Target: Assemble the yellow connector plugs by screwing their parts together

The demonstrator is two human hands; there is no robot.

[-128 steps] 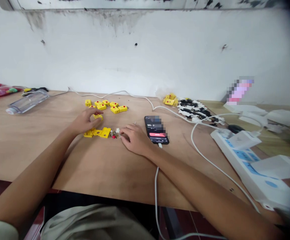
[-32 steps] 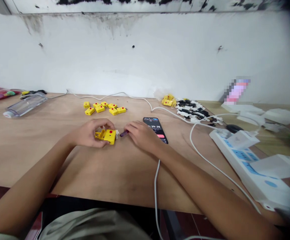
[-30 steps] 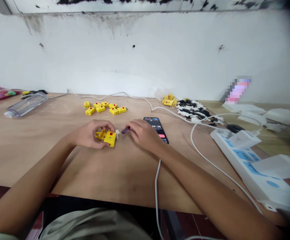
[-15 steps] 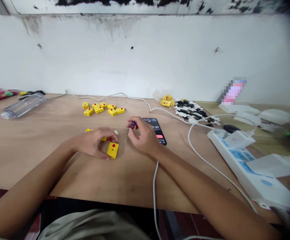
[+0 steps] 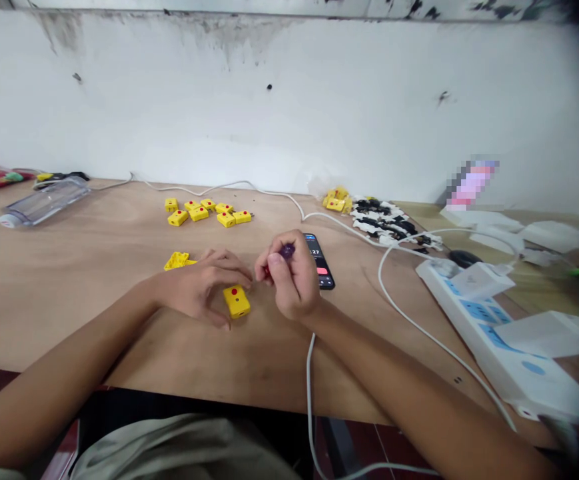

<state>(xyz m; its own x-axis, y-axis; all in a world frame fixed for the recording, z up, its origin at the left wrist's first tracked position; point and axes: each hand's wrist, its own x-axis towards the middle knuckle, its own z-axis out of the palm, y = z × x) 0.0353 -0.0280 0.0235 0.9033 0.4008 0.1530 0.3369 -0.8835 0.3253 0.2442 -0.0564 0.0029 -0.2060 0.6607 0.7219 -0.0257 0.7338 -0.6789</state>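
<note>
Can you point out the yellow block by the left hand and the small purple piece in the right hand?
Yellow block (image 5: 237, 305), head view, on its top face just below the red dot.
Purple piece (image 5: 286, 251), head view, on its exposed part.

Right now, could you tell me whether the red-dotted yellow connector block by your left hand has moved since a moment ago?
Yes, the block has shifted slightly rightward, judged against the yellow connector blocks farther up the table.
</note>
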